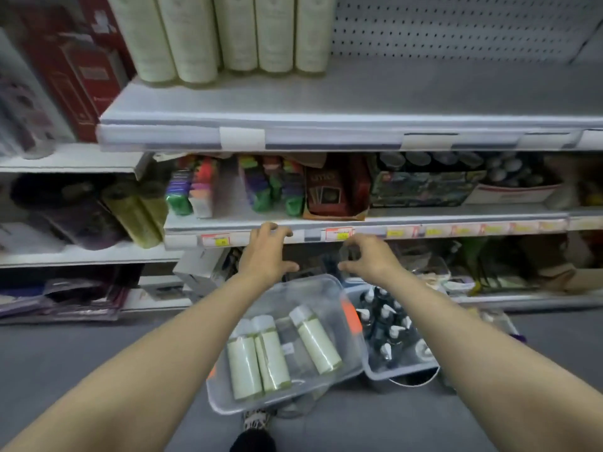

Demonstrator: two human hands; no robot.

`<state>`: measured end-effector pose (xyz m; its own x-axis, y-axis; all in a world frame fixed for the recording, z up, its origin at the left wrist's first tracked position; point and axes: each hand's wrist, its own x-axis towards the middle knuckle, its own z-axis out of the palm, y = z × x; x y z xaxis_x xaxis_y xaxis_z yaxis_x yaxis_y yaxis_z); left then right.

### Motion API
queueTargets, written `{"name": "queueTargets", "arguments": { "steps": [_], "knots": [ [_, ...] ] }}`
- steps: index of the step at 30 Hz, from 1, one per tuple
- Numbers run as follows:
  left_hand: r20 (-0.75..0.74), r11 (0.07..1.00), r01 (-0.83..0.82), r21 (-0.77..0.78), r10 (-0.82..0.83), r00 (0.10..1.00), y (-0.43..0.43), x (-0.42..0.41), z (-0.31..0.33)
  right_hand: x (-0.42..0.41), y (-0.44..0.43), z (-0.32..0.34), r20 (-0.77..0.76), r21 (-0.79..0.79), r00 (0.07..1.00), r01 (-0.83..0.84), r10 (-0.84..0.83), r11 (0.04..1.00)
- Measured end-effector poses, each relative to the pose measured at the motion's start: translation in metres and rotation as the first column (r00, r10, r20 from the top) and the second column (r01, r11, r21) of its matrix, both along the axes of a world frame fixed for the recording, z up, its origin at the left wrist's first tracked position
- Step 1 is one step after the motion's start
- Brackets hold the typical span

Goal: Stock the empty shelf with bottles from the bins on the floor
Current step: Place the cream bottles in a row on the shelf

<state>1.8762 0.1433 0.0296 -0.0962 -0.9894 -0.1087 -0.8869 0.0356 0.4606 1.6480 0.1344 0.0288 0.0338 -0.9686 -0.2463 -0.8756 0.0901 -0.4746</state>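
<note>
Several pale green bottles (228, 31) stand in a row at the left of the grey top shelf (424, 89), whose right part is bare. On the floor a clear bin (326, 285) holds three pale green bottles (270, 353) lying down. Beside it a second bin (401, 370) holds several dark pump bottles (388, 324). My left hand (266, 256) and my right hand (367, 256) hover above the far end of the clear bin, fingers curled and apart, holding nothing.
The middle shelf (359, 223) carries colourful packs, a red card box (329, 190) and a boxed set of dark cans. Red boxes (75, 70) fill the left unit. The lowest shelf is cluttered. My shoe (256, 422) shows on the grey floor below the bin.
</note>
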Motion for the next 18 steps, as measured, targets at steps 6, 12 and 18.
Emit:
{"name": "queueTargets", "arguments": {
  "steps": [6,12,18],
  "knots": [
    [0.017,0.974,0.027,0.224,-0.031,0.999,-0.003,-0.014,-0.09,-0.022,0.018,-0.087,0.031,0.25,0.994,0.097,-0.108,0.963],
    [0.014,0.892,0.05,0.449,-0.063,0.998,-0.019,-0.021,-0.183,-0.033,0.022,-0.167,0.019,0.348,0.972,0.212,-0.233,0.913],
    [-0.006,0.807,-0.038,0.589,0.051,0.999,-0.033,-0.036,-0.257,-0.036,0.011,-0.219,0.02,0.316,0.933,0.335,-0.359,0.888]
  ]
}}
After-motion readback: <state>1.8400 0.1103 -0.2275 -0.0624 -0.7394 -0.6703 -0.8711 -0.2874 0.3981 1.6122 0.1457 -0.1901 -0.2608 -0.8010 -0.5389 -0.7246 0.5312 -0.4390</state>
